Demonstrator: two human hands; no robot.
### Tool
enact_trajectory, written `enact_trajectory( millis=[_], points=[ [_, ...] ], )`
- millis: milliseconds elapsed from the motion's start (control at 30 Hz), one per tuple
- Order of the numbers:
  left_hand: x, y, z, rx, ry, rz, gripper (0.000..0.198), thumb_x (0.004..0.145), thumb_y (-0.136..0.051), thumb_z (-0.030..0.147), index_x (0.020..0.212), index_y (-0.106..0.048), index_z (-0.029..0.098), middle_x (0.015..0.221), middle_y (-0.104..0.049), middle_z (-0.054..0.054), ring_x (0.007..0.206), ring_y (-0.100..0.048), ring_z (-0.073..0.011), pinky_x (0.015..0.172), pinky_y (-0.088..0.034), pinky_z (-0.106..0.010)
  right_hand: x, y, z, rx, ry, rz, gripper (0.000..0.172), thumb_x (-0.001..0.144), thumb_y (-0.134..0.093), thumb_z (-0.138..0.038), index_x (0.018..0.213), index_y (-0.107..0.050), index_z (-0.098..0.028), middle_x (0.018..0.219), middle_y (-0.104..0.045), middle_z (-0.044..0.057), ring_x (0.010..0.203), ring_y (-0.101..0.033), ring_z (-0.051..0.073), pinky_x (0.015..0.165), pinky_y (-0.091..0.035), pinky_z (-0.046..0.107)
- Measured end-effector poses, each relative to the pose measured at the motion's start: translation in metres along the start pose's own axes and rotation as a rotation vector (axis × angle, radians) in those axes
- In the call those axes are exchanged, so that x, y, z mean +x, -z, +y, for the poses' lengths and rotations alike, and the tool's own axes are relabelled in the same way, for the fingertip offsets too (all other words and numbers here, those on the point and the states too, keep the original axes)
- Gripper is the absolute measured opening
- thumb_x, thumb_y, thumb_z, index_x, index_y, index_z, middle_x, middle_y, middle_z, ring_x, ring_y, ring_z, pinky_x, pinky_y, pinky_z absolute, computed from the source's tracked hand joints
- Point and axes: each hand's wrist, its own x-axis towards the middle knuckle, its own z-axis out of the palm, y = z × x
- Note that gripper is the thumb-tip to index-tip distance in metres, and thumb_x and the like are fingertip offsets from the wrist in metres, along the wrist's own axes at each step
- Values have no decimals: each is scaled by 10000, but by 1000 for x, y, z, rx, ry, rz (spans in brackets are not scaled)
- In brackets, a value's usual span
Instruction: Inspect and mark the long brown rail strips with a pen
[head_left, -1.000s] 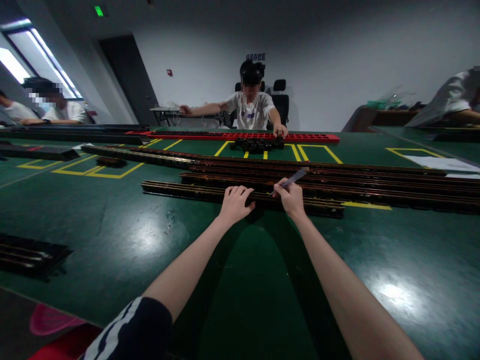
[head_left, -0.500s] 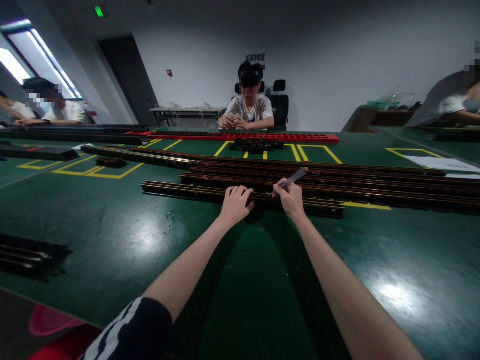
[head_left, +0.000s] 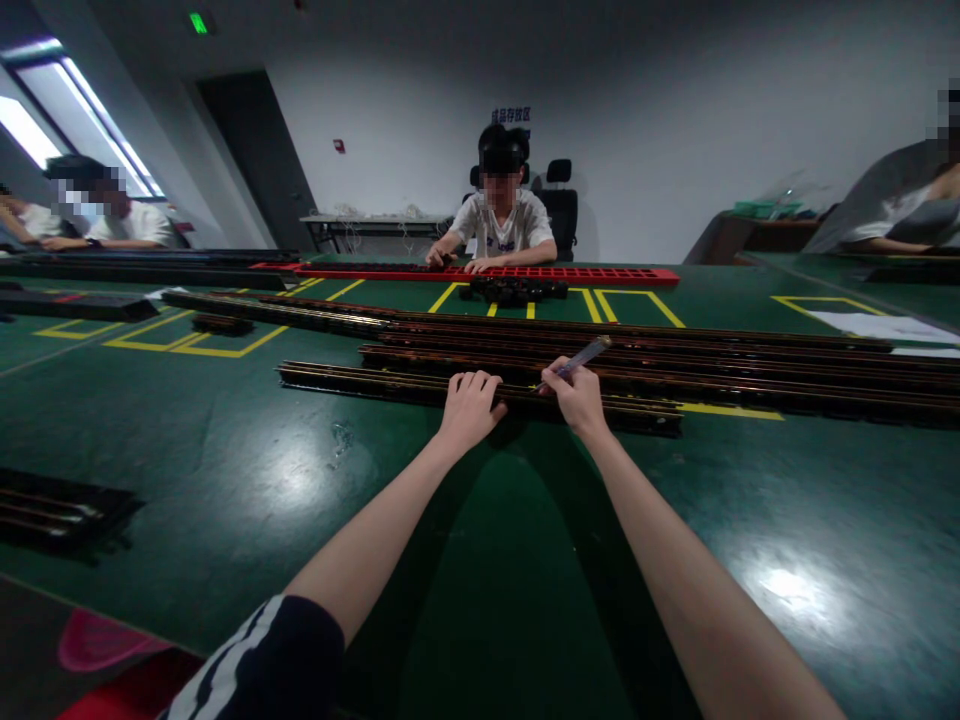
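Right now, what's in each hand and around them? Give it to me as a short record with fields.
Left hand: laid over the nearest dark rail
Right hand: holds a pen-like tool, tip pointing down toward that rail
Tip contact: too small to tell
Beyond the rail: longer dark rails, lying side by side
Farther back: red gridded strip, with a dark cluster of parts nearer the camera
Surface: green table
Across: seated co-worker, hands at the red gridded strip

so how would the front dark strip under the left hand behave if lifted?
Probably stiff: the dark strip looks straight throughout. Likely awkward to balance, being long and narrow. Unlikely to roll: lengthwise ridges suggest an angular profile.
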Motion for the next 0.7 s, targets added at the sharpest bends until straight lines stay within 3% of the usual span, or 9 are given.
enact_trajectory(
  millis=[700],
  points=[
    [0, 2, 1, -17, -5, -26, 304, 883, -488, 265, 1164, -574, 185, 1148, -632, -91, 1095, -545, -256, 1012, -345, -437, -2, 1, 4, -36, 11, 47, 193, 755, -515, -338, 605, -547, -221, 516, -608, 4, 530, -597, 186, 629, -446, 307]
  ],
)
